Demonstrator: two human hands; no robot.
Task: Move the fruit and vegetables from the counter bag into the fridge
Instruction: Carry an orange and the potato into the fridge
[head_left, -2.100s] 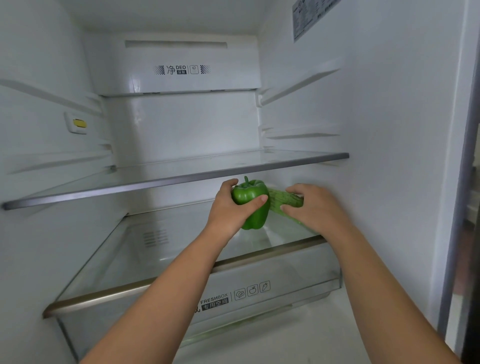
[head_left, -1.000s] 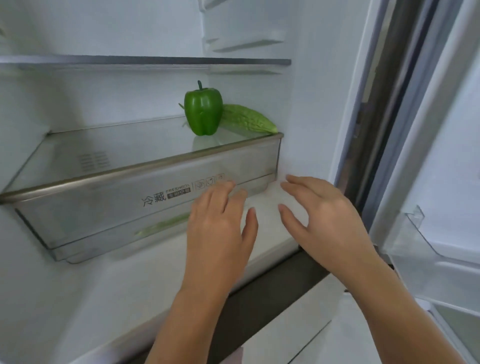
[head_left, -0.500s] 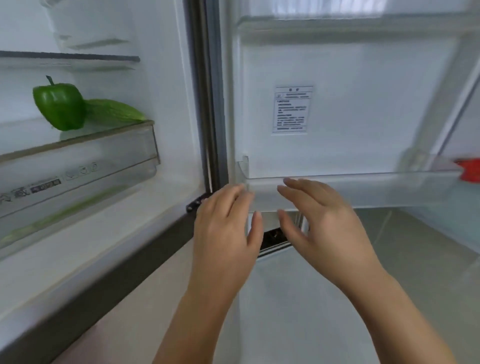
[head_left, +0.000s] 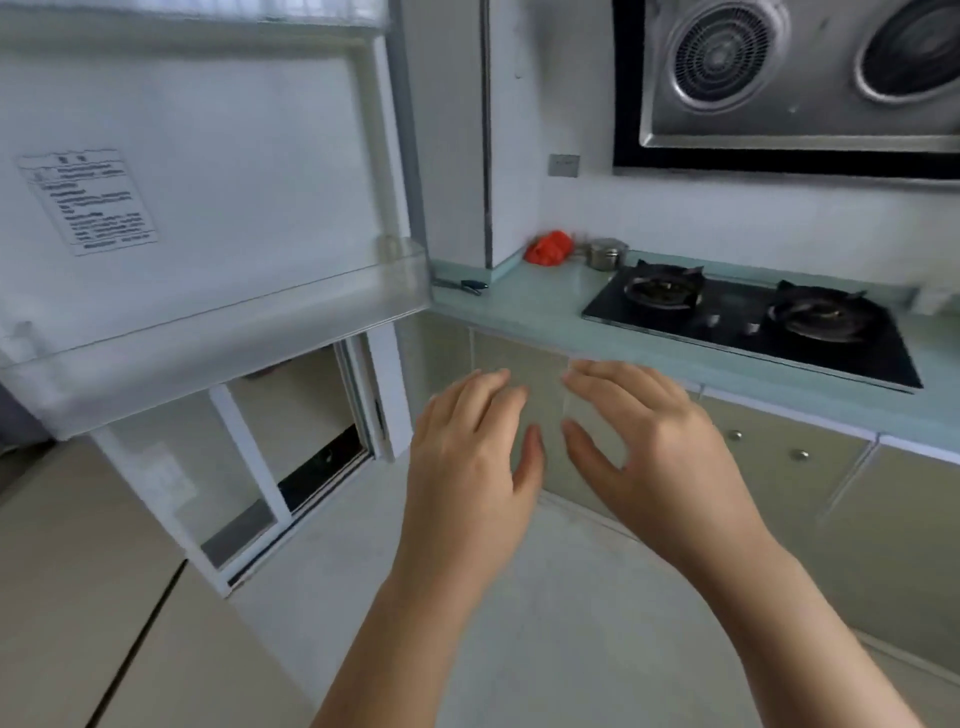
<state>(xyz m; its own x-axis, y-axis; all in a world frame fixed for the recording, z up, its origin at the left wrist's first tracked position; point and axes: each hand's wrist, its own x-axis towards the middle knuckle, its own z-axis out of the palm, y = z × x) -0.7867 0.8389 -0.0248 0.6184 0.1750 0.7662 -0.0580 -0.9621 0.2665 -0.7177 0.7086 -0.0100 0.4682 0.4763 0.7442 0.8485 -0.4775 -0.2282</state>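
Hands are now travelling empty away from the fridge interior and toward the desk. The left hand (head_left: 470, 462) and the right hand (head_left: 641, 447) are hovering side by side above the floor, fingers loosely spread, each grip open and holding nothing. A second ago the same hands were in front of the crisper drawer, with the green pepper and the ridged green vegetable resting on the shelf above it; both items are now out of view, so that delivery is judged complete. The view is sweeping right past the open fridge door (head_left: 208, 171) and its clear door bin (head_left: 218, 338). At far centre on the desk (head_left: 524, 306), a red bag (head_left: 548, 248) is sitting beside a small metal canister (head_left: 605, 253), left of the gas hob (head_left: 753, 317). Its contents are not visible from here. The next step is judged to be a reach into that bag for further produce.
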